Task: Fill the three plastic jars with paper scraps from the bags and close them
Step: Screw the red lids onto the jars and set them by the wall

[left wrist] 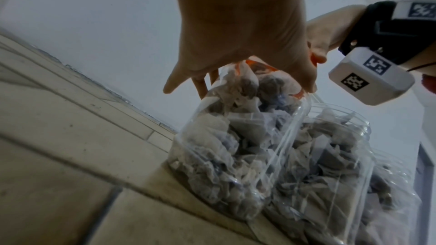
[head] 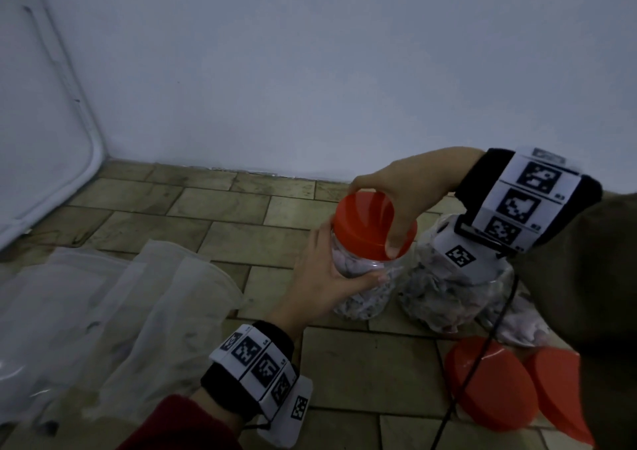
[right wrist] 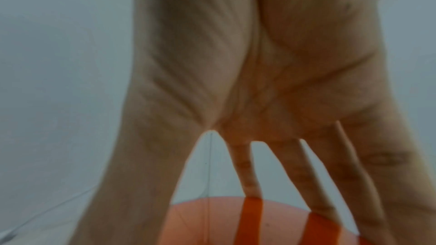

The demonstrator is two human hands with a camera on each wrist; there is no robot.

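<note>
A clear plastic jar (head: pixel 362 298) packed with paper scraps stands on the tiled floor. My left hand (head: pixel 324 277) grips its shoulder just below the neck. My right hand (head: pixel 389 201) reaches down from above and grips the red lid (head: pixel 365 229) sitting on the jar's mouth, thumb at the near rim. The left wrist view shows the same jar (left wrist: pixel 226 156) from low down under my left hand (left wrist: pixel 238 40). In the right wrist view my right hand's fingers (right wrist: pixel 250 178) spread over the red lid (right wrist: pixel 212 221). A second scrap-filled jar (head: pixel 448 298) stands just right, lidless.
Two loose red lids (head: pixel 493 387) lie on the floor at the lower right, with a black cable across them. Crumpled clear plastic bags (head: pixel 113 315) lie at the left. More scraps in plastic (head: pixel 517 325) sit behind the second jar. A white wall rises close behind.
</note>
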